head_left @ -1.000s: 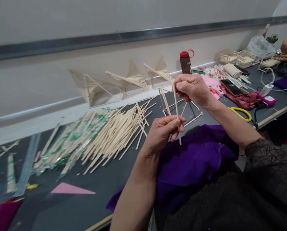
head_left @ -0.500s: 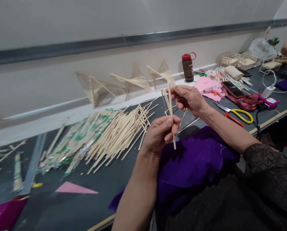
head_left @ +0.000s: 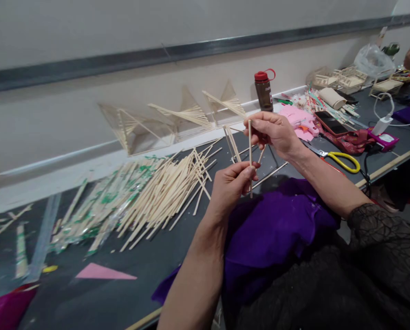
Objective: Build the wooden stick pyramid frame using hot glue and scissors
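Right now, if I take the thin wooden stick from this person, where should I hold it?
Pinch the bare middle of the wooden stick, coming from the person's left: it stands nearly upright, the right hand pinches its top, the left hand its lower part.

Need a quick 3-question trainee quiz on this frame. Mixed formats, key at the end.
1. True or false: the left hand and the right hand both grip one thin wooden stick, held nearly upright.
2. What colour is the cap of the bottle by the wall? A green, B red, C white.
3. Fill in: the visible handle loop of the scissors is ____.
Key: 1 true; 2 B; 3 yellow.
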`<state>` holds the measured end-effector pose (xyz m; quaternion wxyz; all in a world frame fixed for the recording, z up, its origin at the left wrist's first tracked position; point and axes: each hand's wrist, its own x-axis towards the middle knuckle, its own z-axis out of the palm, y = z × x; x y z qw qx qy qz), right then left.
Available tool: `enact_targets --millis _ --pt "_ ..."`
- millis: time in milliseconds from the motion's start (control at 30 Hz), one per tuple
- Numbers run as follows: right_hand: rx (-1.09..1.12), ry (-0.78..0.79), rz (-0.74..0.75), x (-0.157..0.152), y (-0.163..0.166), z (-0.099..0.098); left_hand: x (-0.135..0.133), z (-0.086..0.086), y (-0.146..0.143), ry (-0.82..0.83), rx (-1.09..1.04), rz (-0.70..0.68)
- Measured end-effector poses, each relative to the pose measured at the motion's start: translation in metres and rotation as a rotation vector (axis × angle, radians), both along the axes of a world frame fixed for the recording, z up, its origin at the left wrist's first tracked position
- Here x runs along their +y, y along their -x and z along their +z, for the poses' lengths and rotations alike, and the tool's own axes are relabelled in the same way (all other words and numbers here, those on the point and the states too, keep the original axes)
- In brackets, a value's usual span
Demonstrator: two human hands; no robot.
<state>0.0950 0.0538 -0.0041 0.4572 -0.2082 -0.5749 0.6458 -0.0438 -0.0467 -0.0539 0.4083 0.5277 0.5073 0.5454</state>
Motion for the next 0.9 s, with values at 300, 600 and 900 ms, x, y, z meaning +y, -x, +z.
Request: enact_targets --millis 300,600,900 --pt "-0.042 0.114 0.106 -0.003 -0.009 0.01 -0.005 0.002 -0.005 -0.059 0.114 -0.013" --pt "-0.297 -0.076 0.132 -0.024 -0.006 0.008 -0.005 0.006 0.005 -0.147 -0.01 0.044" --pt "-0.486 -0.368 -0.032 -0.009 -0.039 0.008 -0.002 0.01 0.011 -0.115 -0.148 0.042"
